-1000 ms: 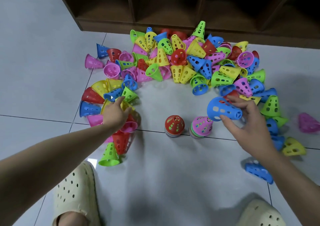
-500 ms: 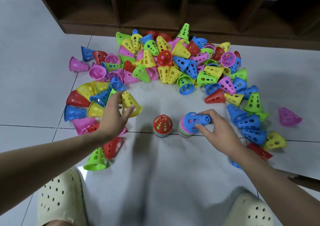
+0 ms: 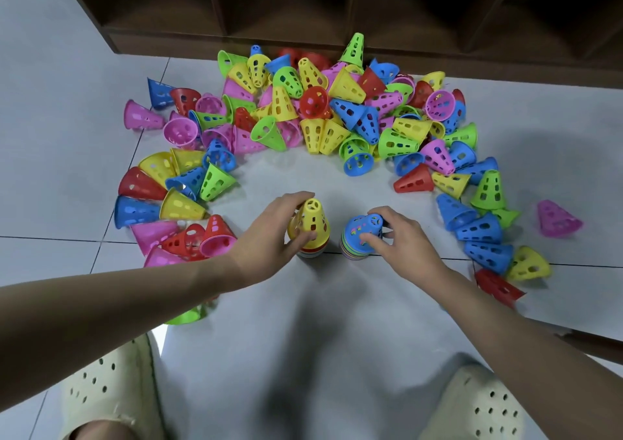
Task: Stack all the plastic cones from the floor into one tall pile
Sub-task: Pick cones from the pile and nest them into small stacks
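Your left hand (image 3: 269, 233) grips a yellow cone (image 3: 312, 218) atop the left stack (image 3: 312, 252), while your right hand (image 3: 397, 240) curls its fingers round a blue cone (image 3: 362, 228) atop the right stack (image 3: 354, 252). Both stacks stand side by side on the tiled floor (image 3: 303, 338), with loose cones (image 3: 337, 115) scattered in an arc beyond them, before a dark wooden shelf (image 3: 371, 11).

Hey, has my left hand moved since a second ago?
Yes. The left hand has left the cones at the left and moved right, now gripping a yellow cone atop the left stack by the floor's tile seam.
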Motion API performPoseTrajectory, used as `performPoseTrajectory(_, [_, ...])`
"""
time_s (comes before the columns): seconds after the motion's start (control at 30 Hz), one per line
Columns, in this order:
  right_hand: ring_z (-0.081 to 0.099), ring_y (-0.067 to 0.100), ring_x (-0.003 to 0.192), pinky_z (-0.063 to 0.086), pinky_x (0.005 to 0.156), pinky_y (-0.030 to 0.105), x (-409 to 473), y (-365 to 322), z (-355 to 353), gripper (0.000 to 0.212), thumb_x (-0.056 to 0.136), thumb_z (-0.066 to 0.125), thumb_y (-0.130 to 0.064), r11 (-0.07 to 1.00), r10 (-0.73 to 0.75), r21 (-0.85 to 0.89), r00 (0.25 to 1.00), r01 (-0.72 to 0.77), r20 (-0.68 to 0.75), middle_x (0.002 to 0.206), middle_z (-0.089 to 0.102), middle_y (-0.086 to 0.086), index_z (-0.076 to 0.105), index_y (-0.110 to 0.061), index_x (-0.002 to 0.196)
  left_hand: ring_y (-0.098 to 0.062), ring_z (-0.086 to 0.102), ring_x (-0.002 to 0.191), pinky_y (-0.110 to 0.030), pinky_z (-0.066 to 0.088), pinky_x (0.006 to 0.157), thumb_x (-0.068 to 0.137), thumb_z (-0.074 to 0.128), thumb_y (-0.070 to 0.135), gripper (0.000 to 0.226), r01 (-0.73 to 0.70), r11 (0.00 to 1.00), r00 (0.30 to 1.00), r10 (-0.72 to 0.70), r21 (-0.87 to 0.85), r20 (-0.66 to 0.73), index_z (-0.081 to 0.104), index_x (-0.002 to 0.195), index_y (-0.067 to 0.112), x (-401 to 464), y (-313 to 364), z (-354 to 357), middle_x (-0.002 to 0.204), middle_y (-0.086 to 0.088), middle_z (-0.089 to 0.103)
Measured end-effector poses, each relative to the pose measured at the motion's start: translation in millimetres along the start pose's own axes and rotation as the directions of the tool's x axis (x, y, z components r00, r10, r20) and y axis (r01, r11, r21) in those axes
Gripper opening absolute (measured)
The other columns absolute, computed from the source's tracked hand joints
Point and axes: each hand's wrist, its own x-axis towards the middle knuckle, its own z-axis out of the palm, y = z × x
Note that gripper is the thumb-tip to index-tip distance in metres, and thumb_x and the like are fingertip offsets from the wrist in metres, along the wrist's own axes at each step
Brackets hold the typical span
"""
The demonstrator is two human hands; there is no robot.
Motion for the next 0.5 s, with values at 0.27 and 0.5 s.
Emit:
performPoseTrajectory(0.27, [0.062, 0.009, 0.108, 0.053, 0.096, 0.036, -4, 3, 2, 0.037, 0.085, 0.076, -0.025, 0.992, 0.047, 0.118, 0.999, -0.048, 0.013, 0.112, 0.067, -0.006, 0.058, -0.026, 0.118, -0.014, 0.056, 0.101, -0.037, 0.05, 0.092, 0.092, 0.07, 0.026, 0.038, 0.029, 0.998, 0.994, -0.034, 0.047, 0.107, 0.053, 0.126, 0.019, 10, -19, 10, 0.117, 0.005, 0.06])
performPoseTrajectory(0.5, [0.059, 0.01, 0.114, 0.05, 0.101, 0.037, -10, 4, 4, 0.044, 0.088, 0.074, -0.027, 0.992, 0.013, 0.129, 0.998, -0.006, -0.06, 0.122, 0.063, -0.008, 0.055, -0.023, 0.127, -0.014, 0.058, 0.111, -0.025, 0.045, 0.096, 0.097, 0.062, 0.037, 0.041, 0.059, 0.991, 0.98, -0.081, 0.123, 0.179, 0.057, 0.132, 0.016, 5, -34, -5, 0.127, 0.002, 0.063])
